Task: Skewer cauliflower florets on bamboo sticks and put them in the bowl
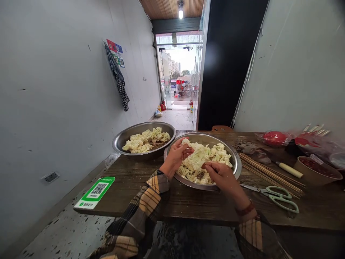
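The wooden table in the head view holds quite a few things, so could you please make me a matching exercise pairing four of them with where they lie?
Things:
1. scissors
2. QR-code sign
3. bamboo skewers
4. left hand

Places:
A. at the table's near left corner
B. on a cauliflower piece over the nearer metal bowl
C. loose on the table, just behind the scissors
D. flat on the table, right of the right hand

Pairs: 1-D, 2-A, 3-C, 4-B

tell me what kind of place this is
Likely a small street-side skewer shop: bowls of cauliflower, a pile of bamboo skewers on the wooden table, and a payment code sticker.
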Action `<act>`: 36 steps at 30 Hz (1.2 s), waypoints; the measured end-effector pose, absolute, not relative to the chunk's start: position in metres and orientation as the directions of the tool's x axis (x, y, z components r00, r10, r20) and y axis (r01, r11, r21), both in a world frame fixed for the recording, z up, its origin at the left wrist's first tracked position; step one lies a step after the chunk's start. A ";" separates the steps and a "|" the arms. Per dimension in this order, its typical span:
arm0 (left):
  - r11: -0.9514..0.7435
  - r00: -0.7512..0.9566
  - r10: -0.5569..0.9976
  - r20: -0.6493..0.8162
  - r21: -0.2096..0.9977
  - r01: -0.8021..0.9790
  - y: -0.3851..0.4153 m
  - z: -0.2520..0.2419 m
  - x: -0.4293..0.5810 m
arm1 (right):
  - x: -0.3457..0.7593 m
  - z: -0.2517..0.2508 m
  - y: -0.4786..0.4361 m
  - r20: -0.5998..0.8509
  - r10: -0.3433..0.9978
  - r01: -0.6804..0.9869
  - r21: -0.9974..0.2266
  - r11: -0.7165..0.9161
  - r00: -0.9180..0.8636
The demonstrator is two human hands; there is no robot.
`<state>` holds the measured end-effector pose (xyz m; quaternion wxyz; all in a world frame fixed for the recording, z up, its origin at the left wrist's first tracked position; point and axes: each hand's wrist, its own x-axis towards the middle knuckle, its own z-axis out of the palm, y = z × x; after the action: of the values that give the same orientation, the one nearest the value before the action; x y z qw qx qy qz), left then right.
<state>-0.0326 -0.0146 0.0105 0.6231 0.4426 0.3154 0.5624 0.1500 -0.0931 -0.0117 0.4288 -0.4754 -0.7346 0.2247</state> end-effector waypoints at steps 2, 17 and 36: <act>-0.014 0.167 0.981 0.095 0.902 -0.431 -0.013 0.009 -0.033 | 0.150 -0.012 -0.092 0.422 0.885 0.531 -0.713 0.459 -0.198; -0.046 0.120 0.986 0.114 0.885 -0.463 -0.008 0.004 -0.035 | 0.148 -0.017 -0.090 0.459 0.877 0.578 -0.680 0.450 -0.142; 0.015 0.148 0.986 0.083 0.827 -0.563 -0.007 0.003 -0.037 | 0.147 -0.012 -0.093 0.433 0.883 0.560 -0.693 0.455 -0.182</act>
<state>-0.0371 -0.0069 0.0027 0.6557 0.3795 0.2786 0.5903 0.1474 -0.0930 -0.0124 0.4173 -0.4848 -0.7438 0.1938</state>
